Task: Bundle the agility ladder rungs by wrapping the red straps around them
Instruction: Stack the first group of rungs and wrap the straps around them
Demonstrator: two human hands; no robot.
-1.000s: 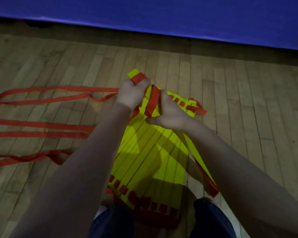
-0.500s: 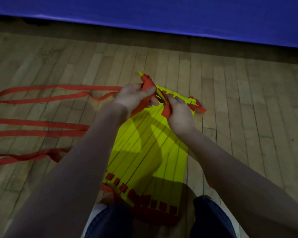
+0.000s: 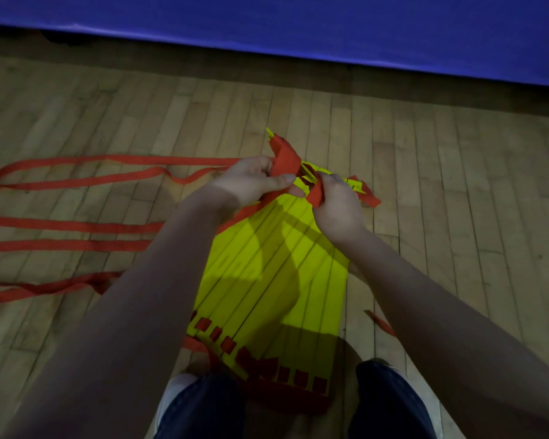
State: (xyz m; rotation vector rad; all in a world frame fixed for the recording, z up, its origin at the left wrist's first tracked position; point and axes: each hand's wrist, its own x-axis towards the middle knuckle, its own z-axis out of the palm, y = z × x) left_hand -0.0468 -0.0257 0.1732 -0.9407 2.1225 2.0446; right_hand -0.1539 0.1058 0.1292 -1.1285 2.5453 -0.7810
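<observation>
Fingers (image 3: 278,180) of L hand (image 3: 251,180) pinch a folded red strap (image 3: 286,158); R hand (image 3: 336,213) grips another fold just beside. Wood floor (image 3: 441,185), blue mat (image 3: 298,23) behind; yellow rungs (image 3: 282,274) lie flat, side by side, under hands; loose straps (image 3: 76,223) trail left.

— What are the rungs (image 3: 276,280) made of?
— To me, smooth yellow plastic, flat and fairly matt. My straps (image 3: 76,224) are red cloth webbing, dull and soft.
— And the floor (image 3: 457,172)?
— Worn wooden boards, faintly shiny. The blue wall (image 3: 298,33) looks smooth.
</observation>
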